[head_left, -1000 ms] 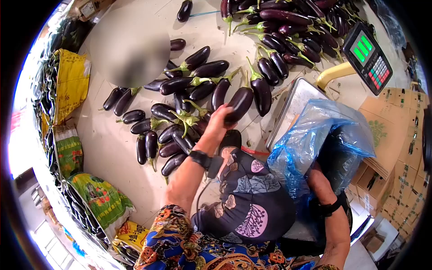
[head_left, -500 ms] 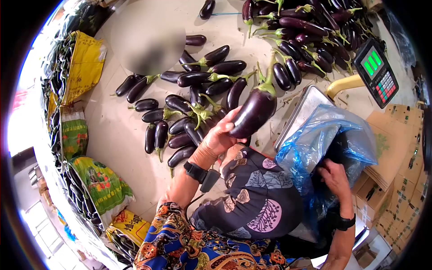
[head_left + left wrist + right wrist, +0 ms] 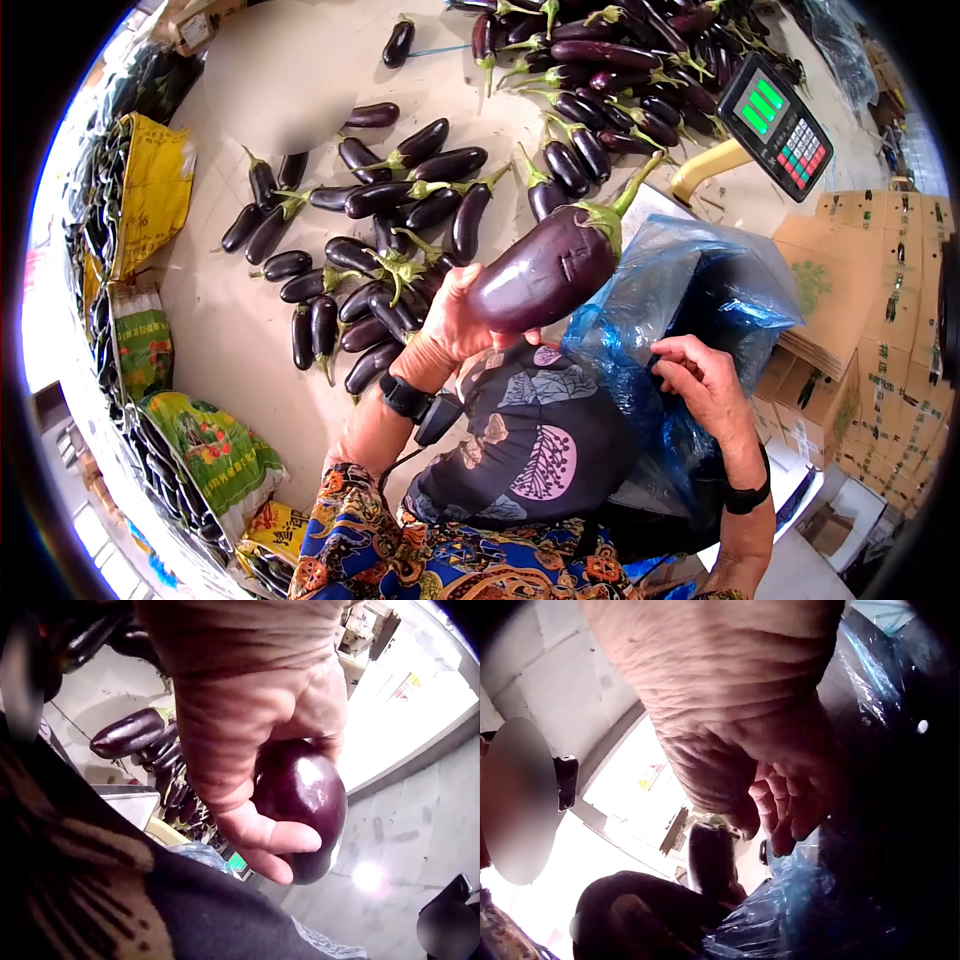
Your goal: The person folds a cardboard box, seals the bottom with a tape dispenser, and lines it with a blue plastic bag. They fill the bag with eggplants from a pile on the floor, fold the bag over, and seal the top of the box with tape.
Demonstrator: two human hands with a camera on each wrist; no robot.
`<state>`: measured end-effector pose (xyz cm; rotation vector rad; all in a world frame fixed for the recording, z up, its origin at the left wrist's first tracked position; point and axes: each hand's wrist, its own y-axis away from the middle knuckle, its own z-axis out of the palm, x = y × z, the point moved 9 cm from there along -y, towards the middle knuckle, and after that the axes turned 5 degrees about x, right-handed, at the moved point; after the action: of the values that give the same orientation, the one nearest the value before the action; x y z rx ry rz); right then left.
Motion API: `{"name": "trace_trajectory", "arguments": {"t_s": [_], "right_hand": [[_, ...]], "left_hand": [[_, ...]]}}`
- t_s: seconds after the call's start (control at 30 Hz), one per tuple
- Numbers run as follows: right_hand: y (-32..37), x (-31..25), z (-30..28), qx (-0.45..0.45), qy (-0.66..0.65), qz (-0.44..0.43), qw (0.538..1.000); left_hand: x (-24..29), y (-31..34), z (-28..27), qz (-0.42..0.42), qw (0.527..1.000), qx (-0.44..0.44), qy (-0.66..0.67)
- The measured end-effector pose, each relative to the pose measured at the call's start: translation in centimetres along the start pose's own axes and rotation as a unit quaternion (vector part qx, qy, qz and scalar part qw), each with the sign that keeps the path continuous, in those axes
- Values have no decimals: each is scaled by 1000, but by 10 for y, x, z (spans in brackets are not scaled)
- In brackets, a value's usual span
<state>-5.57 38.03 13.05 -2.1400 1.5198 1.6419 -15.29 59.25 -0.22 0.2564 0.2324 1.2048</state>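
One large eggplant [image 3: 548,275] gripped by left hand [image 3: 452,328]; one blue bag [image 3: 650,268] partly hiding one scale [image 3: 772,125]; right hand [image 3: 708,388] bent-fingered at bag, hold unclear; dozens of loose eggplants [image 3: 383,199] on floor [image 3: 225,345].

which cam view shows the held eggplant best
The head view: the eggplant shows from rounded end to green stem. In the left wrist view the left hand hides much of it; the right wrist view seems to show it small and dim.

The left grip [image 3: 457,325] is curled; the right grip [image 3: 705,385], partly shadowed, seems loosely bent.
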Motion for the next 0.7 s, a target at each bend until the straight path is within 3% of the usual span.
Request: {"name": "trace_trajectory", "arguments": {"t_s": [0.17,0.27,0.37,0.4,0.5,0.6,0.7], "right_hand": [[-14,-29,11,25,-74,4,997],[-38,-36,34,23,-203,-41,978],[-66,-40,61,-22,-309,-7,951],[-69,-44,62,-36,-320,-12,947],[-65,-53,54,-68,-335,-8,940],[-62,-48,44,-19,-314,18,949],[-63,-38,46,-27,-277,4,960]], "left_hand": [[-3,-3,-7,10,1000,1,12],[-9,-6,-9,-6,1000,9,4],[-4,-4,13,47,980,-15,-191],[-4,-4,19,81,969,-12,-234],[-3,-1,31,54,970,0,-235],[-9,-8,36,13,970,-28,-240],[-6,-14,48,52,948,-24,-314]]}}
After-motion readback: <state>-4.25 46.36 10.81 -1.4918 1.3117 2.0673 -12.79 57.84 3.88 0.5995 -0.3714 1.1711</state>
